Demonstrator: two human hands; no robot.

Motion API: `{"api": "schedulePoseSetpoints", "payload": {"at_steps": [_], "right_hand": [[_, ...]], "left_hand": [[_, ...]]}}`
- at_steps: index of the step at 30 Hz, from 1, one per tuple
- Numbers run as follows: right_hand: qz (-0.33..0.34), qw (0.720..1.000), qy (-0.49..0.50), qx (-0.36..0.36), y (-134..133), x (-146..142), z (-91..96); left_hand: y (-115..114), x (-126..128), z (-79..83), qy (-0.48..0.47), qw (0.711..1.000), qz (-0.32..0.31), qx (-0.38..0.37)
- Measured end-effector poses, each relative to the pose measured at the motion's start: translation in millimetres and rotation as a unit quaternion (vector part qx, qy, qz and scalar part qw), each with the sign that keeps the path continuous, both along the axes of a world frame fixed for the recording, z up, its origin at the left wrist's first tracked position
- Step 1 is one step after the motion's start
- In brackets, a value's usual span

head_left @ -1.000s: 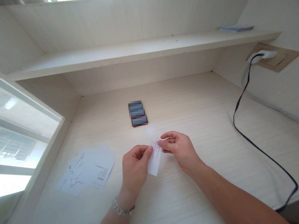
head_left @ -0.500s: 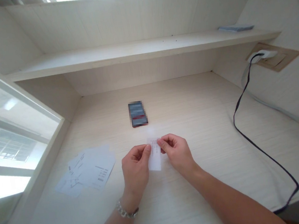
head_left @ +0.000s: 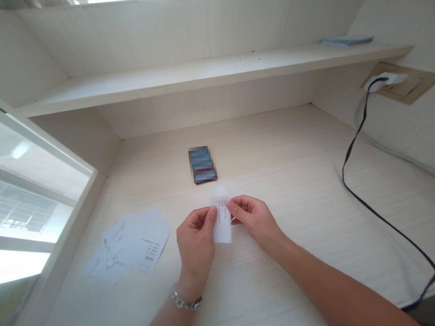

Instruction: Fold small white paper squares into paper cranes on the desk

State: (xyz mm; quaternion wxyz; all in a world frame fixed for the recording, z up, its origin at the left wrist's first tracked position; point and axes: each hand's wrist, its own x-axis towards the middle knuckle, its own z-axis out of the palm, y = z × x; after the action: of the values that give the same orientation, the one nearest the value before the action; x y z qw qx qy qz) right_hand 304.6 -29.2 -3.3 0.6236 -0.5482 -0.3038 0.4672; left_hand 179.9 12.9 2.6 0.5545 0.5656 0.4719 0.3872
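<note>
A small white slip of paper [head_left: 222,230] with printed lines is held between my two hands, above the pale wooden desk [head_left: 275,151]. My left hand [head_left: 197,238] pinches its left edge, thumb on top. From the other side, my right hand [head_left: 256,219] is closed on the slip's right edge with thumb and fingers. Beyond the hands lies a dark rectangular object [head_left: 202,164], blurred into blocks, with a thin red edge. Several white printed papers [head_left: 132,240] overlap one another on the desk to the left.
A black cable [head_left: 385,225] runs from a white plug [head_left: 392,78] in the wall socket down the desk's right side. A shelf [head_left: 192,75] spans the back, with a flat bluish item [head_left: 347,40] at its right end. A framed glass pane [head_left: 19,180] stands at left.
Both hands still hold the slip; the right thumb and fingers have shifted slightly left along it. The whole view has moved a little, while the papers and the dark object stay put.
</note>
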Motion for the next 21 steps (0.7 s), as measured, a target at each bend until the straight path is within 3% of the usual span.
{"api": "schedulePoseSetpoints", "payload": {"at_steps": [2, 7, 12, 21], "right_hand": [[0.022, 1.000, -0.017, -0.014, 0, 0, -1.4], [-0.027, 0.994, -0.099, -0.028, -1, 1, 0.3], [0.035, 0.999, -0.025, -0.033, -1, -1, -1.6], [0.012, 0.999, -0.026, -0.032, 1, 11, -3.8]], "left_hand": [[1, 0, -1.2, -0.010, 1.000, 0.005, -0.007], [2, 2, -3.4, -0.041, 0.999, 0.003, -0.032], [4, 1, -5.6, -0.071, 0.996, 0.016, -0.058], [7, -2, 6.9, -0.126, 0.973, -0.081, -0.175]]}}
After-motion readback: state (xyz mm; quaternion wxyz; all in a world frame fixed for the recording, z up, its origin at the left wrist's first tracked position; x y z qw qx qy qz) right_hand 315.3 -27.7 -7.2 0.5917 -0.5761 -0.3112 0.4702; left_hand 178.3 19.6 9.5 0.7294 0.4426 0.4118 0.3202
